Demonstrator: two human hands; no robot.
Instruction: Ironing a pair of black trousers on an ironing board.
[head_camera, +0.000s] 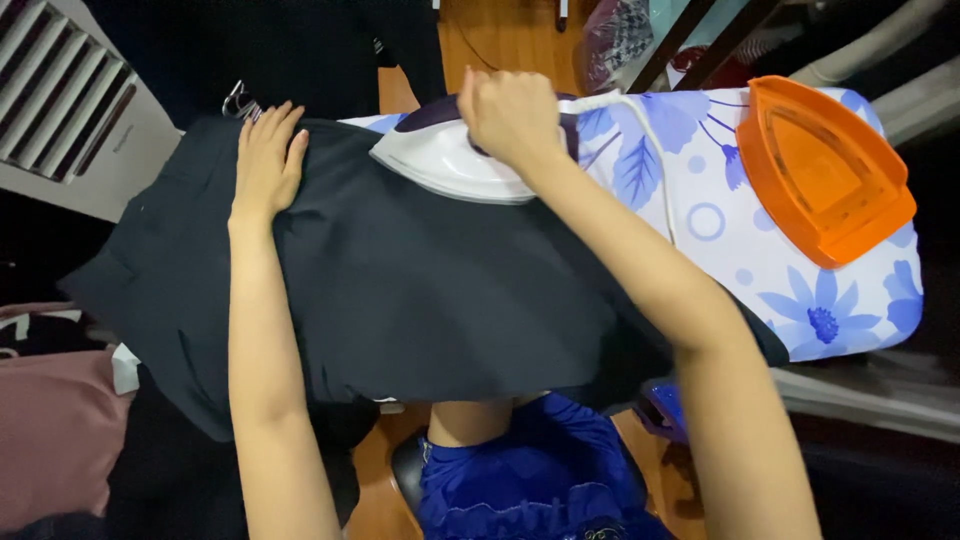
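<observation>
A black garment (400, 290) lies spread over an ironing board (700, 200) that has a white cover with blue flowers. My right hand (510, 115) grips the handle of a white and dark purple iron (440, 165), which rests flat on the garment near its far edge. A white cord (640, 130) runs from the iron over the board. My left hand (265, 160) lies flat on the garment at its far left part, fingers together, pressing the cloth down.
An orange iron rest (825, 170) sits at the right end of the board. A white slatted appliance (70, 100) stands at the far left. Pink fabric (50, 430) lies at the lower left. Wooden floor (500, 40) shows beyond the board.
</observation>
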